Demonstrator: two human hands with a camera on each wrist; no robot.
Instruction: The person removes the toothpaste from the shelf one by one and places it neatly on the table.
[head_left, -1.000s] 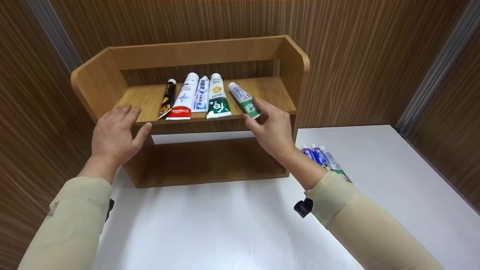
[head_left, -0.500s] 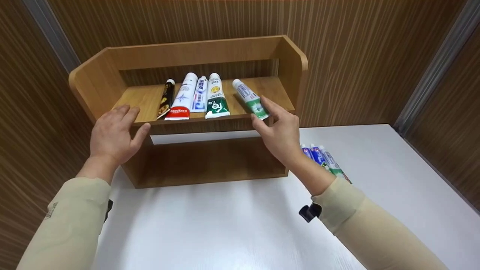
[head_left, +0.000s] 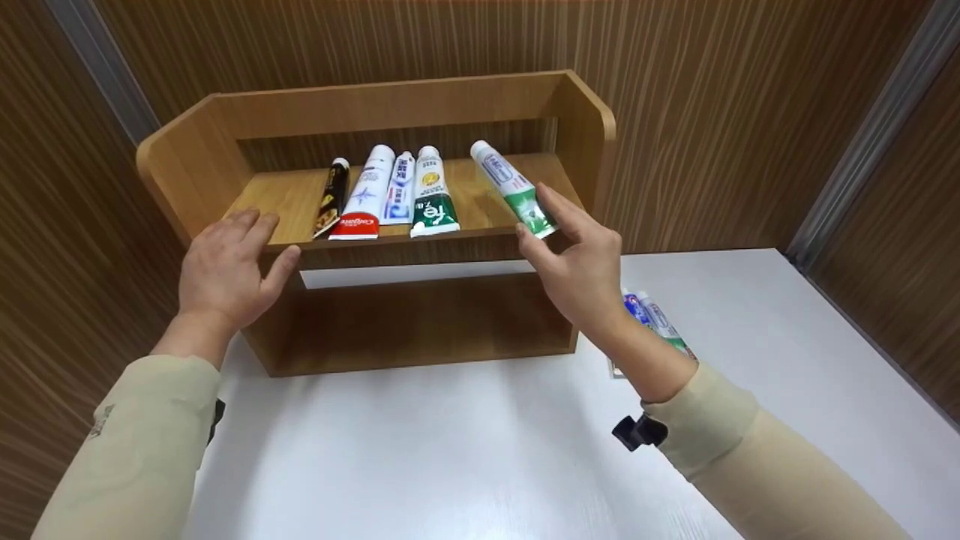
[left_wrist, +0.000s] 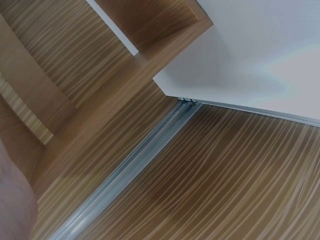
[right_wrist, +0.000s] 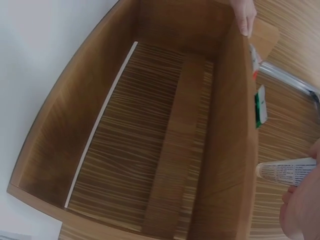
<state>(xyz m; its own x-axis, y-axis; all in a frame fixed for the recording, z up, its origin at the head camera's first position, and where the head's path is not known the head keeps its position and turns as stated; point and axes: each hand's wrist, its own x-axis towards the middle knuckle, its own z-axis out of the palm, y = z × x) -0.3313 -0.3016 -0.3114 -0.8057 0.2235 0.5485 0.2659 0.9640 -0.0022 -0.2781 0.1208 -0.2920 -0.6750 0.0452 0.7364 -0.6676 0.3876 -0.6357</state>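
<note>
Right hand (head_left: 581,274) pinches green-and-white tube (head_left: 517,191) by its crimped end, lifted above the shelf (head_left: 525,176) board, right of the row. Left hand (head_left: 225,270) rests open-fingered on the shelf edge. Advisable: keep the tube level, clear of the side panel.

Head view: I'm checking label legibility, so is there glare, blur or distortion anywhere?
Head view: soft glare on the white table, tube labels mostly too small to read. Left wrist view: sharp, only wood panelling and table. Right wrist view: wide-angle bending of the shelf; the held tube slightly soft.
</note>
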